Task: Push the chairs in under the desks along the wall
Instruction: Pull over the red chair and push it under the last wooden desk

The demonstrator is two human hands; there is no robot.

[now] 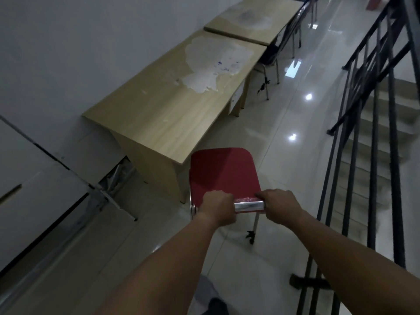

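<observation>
Hands: we clamp our left hand [217, 202] and right hand [278, 204] around the shiny top rail of the red chair [223, 173].
Chair: out on the tiled floor [279, 123], just beside the near corner of the first surface [168, 105], not under it.
Beyond: a dark chair [269, 56] tucked by the second surface [256, 19].

dim, soft, glare on floor [293, 137]

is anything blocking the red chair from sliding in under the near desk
Nothing visible lies on the floor between the red chair and the near desk. However, the chair sits at the desk's end panel, not facing the open front, so that panel blocks a straight push. Both the left hand and the right hand grip the backrest.
</observation>
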